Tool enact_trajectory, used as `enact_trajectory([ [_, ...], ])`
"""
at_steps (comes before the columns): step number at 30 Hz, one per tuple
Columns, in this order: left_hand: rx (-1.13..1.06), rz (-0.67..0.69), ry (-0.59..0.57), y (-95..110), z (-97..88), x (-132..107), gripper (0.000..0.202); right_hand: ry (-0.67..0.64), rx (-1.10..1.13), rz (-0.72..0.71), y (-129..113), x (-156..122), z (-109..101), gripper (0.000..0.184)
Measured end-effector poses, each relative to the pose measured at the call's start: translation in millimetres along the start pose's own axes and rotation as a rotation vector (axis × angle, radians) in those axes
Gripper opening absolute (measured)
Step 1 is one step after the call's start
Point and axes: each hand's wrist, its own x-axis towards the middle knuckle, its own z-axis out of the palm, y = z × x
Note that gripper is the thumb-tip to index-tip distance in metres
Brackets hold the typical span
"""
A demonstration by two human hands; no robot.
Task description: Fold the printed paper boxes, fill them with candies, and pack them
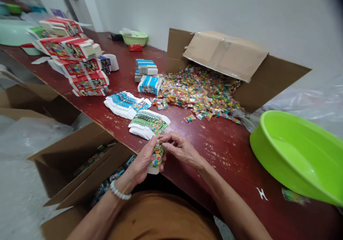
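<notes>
1. Head view: your left hand (142, 159) and right hand (182, 149) both grip a small printed cardboard box (157, 158), held upright.
2. The box is over the near edge of the red surface (222, 150).
3. Keep your fingertips (162, 137) pinching evenly so the thin card stays uncrushed.

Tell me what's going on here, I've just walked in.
A person holds a small printed cardboard carton in the left hand, with the right hand pinching its top end. Flat printed cartons lie in stacks on the dark red table just beyond. Past them, a heap of small colourful sachets fills an opened cardboard box. A lime green plastic basin sits at the right.
</notes>
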Motion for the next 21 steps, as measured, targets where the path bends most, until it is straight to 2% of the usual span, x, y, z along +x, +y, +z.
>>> enact_trajectory([
  [1,-0.017,0.015,-0.001,0.3,1.5,-1.1,0.055,0.032,-0.108,0.001,5.0,5.6,-10.3,0.028],
  [3,-0.049,0.027,-0.002,-0.7,4.4,-6.7,0.048,0.202,-0.427,0.017,17.2,20.3,-39.2,0.027],
  [4,-0.060,0.011,-0.017,-2.6,5.1,-11.3,0.044,0.339,-0.605,0.050,23.6,28.1,-55.9,0.027],
  [6,-0.063,-0.063,-0.076,-9.3,2.9,-23.2,0.039,0.468,-0.776,0.111,35.9,40.8,-87.2,0.032],
  [9,0.000,-0.157,-0.125,-22.2,-16.9,-42.5,0.037,0.410,-0.926,0.187,49.4,47.4,-115.5,0.025],
  [12,0.210,-0.125,-0.076,-27.5,-59.8,-56.7,0.039,0.334,-0.907,0.190,55.5,42.0,-119.3,0.013],
  [14,0.423,-0.118,-0.122,-24.9,-93.2,-62.1,0.046,0.348,-0.834,0.199,57.1,36.8,-115.6,0.013],
  [16,0.626,-0.190,-0.199,-19.6,-119.9,-65.2,0.048,0.384,-0.719,0.234,58.6,32.9,-110.8,0.018],
  [18,0.727,-0.259,-0.241,-13.7,-131.7,-66.2,0.045,0.410,-0.572,0.268,60.6,30.1,-105.1,0.020],
  [19,0.722,-0.269,-0.237,-10.8,-131.0,-65.9,0.044,0.417,-0.497,0.276,61.5,28.8,-101.5,0.020],
  [21,0.624,-0.231,-0.191,-5.2,-118.0,-63.4,0.044,0.429,-0.366,0.270,61.7,25.6,-91.9,0.020],
])
